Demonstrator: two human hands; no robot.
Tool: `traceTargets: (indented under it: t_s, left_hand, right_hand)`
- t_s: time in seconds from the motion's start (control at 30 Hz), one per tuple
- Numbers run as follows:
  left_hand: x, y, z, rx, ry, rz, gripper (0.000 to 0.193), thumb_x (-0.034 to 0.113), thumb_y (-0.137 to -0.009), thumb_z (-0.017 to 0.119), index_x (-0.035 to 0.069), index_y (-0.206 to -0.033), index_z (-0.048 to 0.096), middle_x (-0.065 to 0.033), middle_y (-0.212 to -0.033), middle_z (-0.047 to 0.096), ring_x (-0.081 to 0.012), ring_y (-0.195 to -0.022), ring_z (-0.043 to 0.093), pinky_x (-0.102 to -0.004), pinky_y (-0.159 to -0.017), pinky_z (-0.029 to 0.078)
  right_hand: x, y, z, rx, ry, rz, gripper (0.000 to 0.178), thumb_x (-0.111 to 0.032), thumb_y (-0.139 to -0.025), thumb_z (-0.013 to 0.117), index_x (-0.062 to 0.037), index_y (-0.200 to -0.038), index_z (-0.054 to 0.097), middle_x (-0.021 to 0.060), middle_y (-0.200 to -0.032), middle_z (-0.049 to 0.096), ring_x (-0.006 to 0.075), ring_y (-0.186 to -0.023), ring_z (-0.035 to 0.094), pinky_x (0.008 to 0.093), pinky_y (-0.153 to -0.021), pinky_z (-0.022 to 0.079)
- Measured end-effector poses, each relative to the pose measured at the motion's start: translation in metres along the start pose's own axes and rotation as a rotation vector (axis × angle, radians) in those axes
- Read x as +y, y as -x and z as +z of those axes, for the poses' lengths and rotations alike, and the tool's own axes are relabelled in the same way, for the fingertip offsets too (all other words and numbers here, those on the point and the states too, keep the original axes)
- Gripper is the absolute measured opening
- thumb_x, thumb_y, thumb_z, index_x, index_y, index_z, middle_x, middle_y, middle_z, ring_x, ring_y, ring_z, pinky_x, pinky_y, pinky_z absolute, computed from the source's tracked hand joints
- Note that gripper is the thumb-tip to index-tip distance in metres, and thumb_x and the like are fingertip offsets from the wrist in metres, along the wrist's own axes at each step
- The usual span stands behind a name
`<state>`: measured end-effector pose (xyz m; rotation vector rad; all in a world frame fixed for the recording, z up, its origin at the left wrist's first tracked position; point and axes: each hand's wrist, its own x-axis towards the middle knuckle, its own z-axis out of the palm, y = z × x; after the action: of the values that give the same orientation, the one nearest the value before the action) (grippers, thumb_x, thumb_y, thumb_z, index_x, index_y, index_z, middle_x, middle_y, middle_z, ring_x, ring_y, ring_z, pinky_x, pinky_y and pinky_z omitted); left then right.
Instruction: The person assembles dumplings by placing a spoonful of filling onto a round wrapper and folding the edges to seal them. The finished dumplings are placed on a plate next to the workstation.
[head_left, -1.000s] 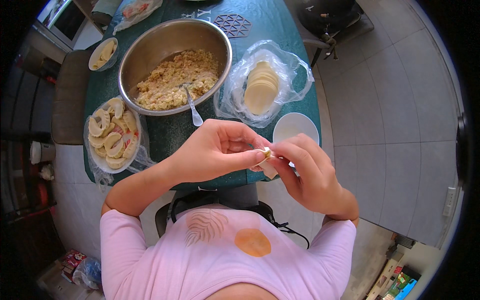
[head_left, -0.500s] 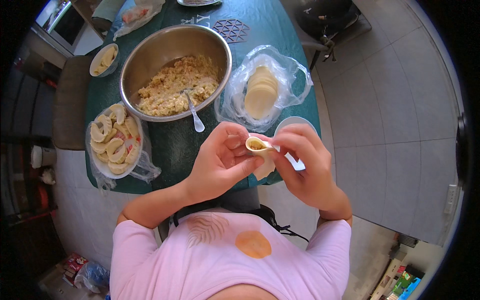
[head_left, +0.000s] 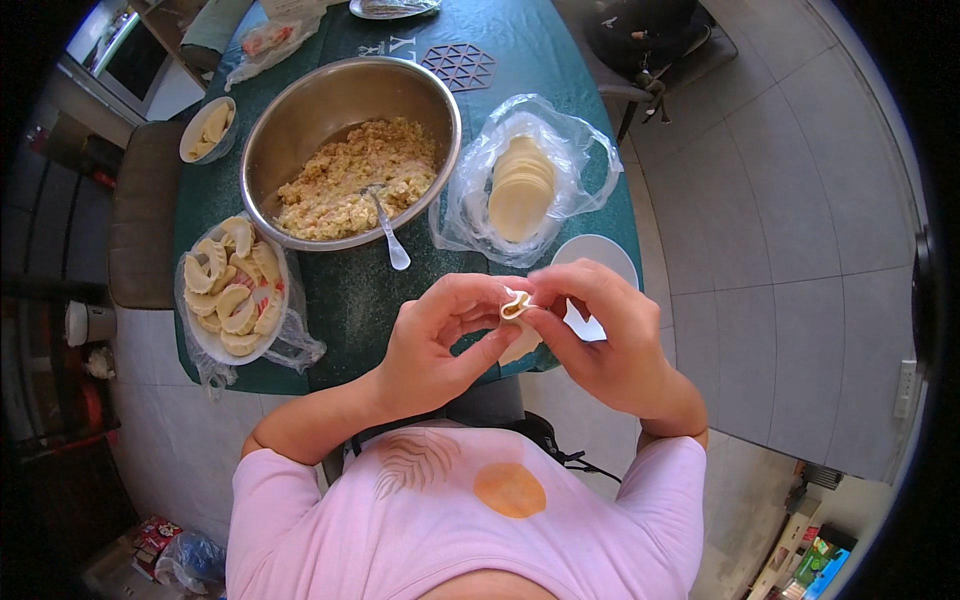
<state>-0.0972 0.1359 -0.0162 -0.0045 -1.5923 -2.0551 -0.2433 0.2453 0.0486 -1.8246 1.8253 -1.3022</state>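
Here, right at the centre of things: a part-closed dumpling point(head_left: 517, 308), up in the air before the chest, at the near edge of the green table point(head_left: 350, 310). Folded over, wavy along the rim, with yellowish filling just peeping through a small gap. Gripped from one side by the left hand point(head_left: 435, 340), with thumb and curled fingers around the dough. Pinched from the other by the right hand point(head_left: 605, 320), between thumb and forefinger, right up close to the opposite fingertips.

Outward now, just behind the right hand and partly hidden by it: a round white dish point(head_left: 600, 250). Beyond, in a crumpled clear bag point(head_left: 465, 200), a neat overlapping stack of round wrappers point(head_left: 521, 190). Across to the left, a big steel bowl point(head_left: 300, 125) with a heap of crumbly filling point(head_left: 355, 185) inside, and, stuck in there and leaning out over the rim, a spoon point(head_left: 393, 240). Nearer, at far left, a white plate point(head_left: 208, 343) full of crescent pieces point(head_left: 235, 300). Farther up, a small bowl point(head_left: 212, 153) with more pale pieces. And past the steel bowl, a dark lattice mat point(head_left: 458, 67).
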Motion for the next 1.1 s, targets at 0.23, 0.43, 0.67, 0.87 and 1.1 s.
traceTargets:
  t_s: [0.23,0.43,0.67,0.87,1.1]
  left_hand:
    - [0.000,0.000,0.003,0.050,0.033,0.031,0.031,-0.010,-0.085,0.056,0.001,-0.111,0.045,-0.0177,-0.119,0.055,-0.0182,-0.108,0.057,-0.0300,-0.092,0.048]
    - [-0.005,0.002,0.001,0.043,0.008,0.005,0.039,-0.011,-0.084,0.056,0.007,-0.113,0.038,-0.0191,-0.121,0.053,-0.0171,-0.106,0.056,-0.0301,-0.089,0.049]
    - [-0.001,0.004,0.001,0.041,-0.066,-0.010,0.036,-0.010,-0.084,0.057,0.004,-0.112,0.041,-0.0156,-0.116,0.056,-0.0157,-0.104,0.058,-0.0292,-0.089,0.049]
    - [-0.002,0.007,-0.001,0.080,-0.158,-0.005,0.034,-0.005,-0.083,0.060,0.001,-0.113,0.045,-0.0151,-0.113,0.059,-0.0155,-0.101,0.060,-0.0293,-0.087,0.051]
    - [0.005,0.015,-0.008,0.063,-0.189,-0.085,0.031,-0.004,-0.085,0.059,0.002,-0.112,0.046,-0.0147,-0.113,0.058,-0.0169,-0.103,0.060,-0.0294,-0.087,0.051]
  right_hand:
    - [0.003,-0.001,-0.001,0.014,0.074,-0.139,0.022,0.003,-0.076,0.068,-0.0005,-0.097,0.061,0.0128,-0.088,0.056,0.0261,-0.072,0.059,0.0327,-0.062,0.048]
    - [0.003,-0.001,0.000,-0.006,0.085,-0.078,0.022,0.003,-0.077,0.067,-0.0007,-0.096,0.059,0.0130,-0.089,0.055,0.0287,-0.078,0.058,0.0345,-0.065,0.048]
    - [-0.001,-0.005,-0.003,-0.084,0.069,-0.081,0.022,0.001,-0.076,0.067,-0.0012,-0.097,0.059,0.0133,-0.089,0.055,0.0293,-0.078,0.057,0.0349,-0.066,0.048]
    - [-0.001,-0.004,-0.002,-0.126,0.041,-0.051,0.024,0.000,-0.076,0.067,-0.0009,-0.099,0.059,0.0132,-0.089,0.055,0.0288,-0.078,0.056,0.0355,-0.066,0.047]
    - [-0.003,-0.012,0.001,-0.200,0.188,-0.185,0.028,-0.005,-0.075,0.070,-0.0023,-0.101,0.057,0.0118,-0.090,0.055,0.0277,-0.079,0.056,0.0338,-0.066,0.046]
